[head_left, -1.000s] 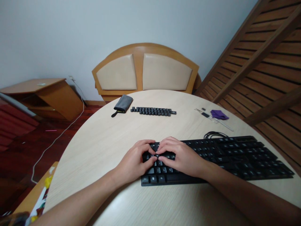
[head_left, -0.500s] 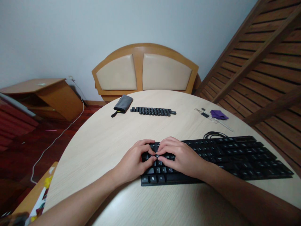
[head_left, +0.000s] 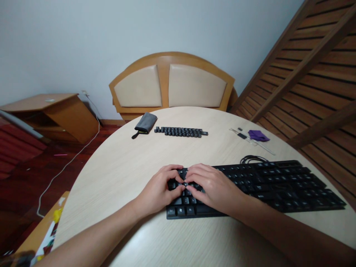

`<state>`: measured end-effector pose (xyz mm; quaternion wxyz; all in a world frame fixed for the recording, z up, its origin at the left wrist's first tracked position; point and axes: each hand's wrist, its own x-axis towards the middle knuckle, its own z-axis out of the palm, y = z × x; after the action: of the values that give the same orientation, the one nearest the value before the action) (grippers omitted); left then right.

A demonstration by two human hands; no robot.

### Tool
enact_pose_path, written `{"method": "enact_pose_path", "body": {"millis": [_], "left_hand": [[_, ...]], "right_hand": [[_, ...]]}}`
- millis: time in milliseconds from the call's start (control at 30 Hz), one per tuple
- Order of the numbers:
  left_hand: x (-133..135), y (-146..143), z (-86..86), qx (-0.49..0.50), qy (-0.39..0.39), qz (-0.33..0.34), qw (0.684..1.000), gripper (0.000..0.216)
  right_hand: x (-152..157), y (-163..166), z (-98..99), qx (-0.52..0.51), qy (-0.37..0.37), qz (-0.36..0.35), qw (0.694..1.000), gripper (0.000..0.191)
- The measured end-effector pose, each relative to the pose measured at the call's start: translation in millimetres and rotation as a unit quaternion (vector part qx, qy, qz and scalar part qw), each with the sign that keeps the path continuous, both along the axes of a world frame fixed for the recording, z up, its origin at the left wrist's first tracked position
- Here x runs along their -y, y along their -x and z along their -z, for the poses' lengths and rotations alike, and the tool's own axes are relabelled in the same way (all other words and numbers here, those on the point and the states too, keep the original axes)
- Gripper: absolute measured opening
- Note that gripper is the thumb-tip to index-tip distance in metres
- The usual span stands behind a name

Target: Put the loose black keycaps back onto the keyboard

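Note:
A black keyboard (head_left: 264, 196) lies on the table in front of me, and both my hands are over its left end. My left hand (head_left: 161, 185) curls thumb and index finger around a small black keycap (head_left: 185, 184) among the letter keys. From the other side my right hand (head_left: 215, 187) closes thumb and fingertips on the same keycap, so the fingertips of both hands almost meet. Whether the keycap is fully seated is hidden by my fingers. Several loose black keycaps (head_left: 182, 131) stand in rows farther back on the table.
The round pale table (head_left: 116, 159) also carries a grey pouch (head_left: 147, 121) at the back left. A purple cloth (head_left: 258, 135) and a thin white tool (head_left: 263, 146) lie at the right. The keyboard's coiled cable (head_left: 251, 158) rests behind it. A headboard (head_left: 165, 85) stands beyond.
My right hand has shifted very slightly, its wrist a little lower and its thumb a bit more to the left. My left hand keeps its place on the keys.

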<state>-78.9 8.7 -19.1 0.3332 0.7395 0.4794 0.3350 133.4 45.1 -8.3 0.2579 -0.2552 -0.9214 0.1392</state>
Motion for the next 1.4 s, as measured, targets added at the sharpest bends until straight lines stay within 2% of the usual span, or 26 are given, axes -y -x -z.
{"method": "enact_pose_path", "body": {"millis": [367, 567, 733, 900, 1000, 1100, 1200, 1400], "left_hand": [[-3, 1, -0.1, 0.013, 0.024, 0.0, 1.0, 0.007], [-3, 2, -1.3, 0.005, 0.025, 0.002, 1.0, 0.008], [-4, 0, -6.3, 0.008, 0.019, 0.002, 1.0, 0.004], [-11, 0, -6.0, 0.018, -0.011, -0.019, 1.0, 0.009], [-25, 5, -0.8, -0.017, -0.049, -0.051, 0.997, 0.018], [-48, 14, 3.1, -0.092, -0.073, -0.105, 0.988, 0.022], [-78, 25, 2.0, -0.236, -0.106, -0.178, 0.949, 0.028], [-127, 39, -2.0, -0.315, -0.105, -0.227, 0.915, 0.036]], "right_hand": [[2, 1, 1.1, 0.003, 0.045, 0.026, 0.999, 0.008], [7, 5, -1.1, 0.056, 0.012, 0.034, 0.998, 0.008], [4, 3, 4.1, -0.007, 0.025, 0.016, 1.0, 0.007], [4, 2, 5.1, -0.006, 0.032, 0.036, 0.999, 0.01], [5, 3, 3.5, 0.001, 0.037, 0.044, 0.998, 0.011], [5, 3, 2.1, -0.001, 0.041, 0.041, 0.998, 0.011], [4, 3, 1.7, -0.005, 0.042, 0.038, 0.998, 0.012], [4, 4, 1.0, -0.007, 0.038, 0.04, 0.998, 0.011]]}}
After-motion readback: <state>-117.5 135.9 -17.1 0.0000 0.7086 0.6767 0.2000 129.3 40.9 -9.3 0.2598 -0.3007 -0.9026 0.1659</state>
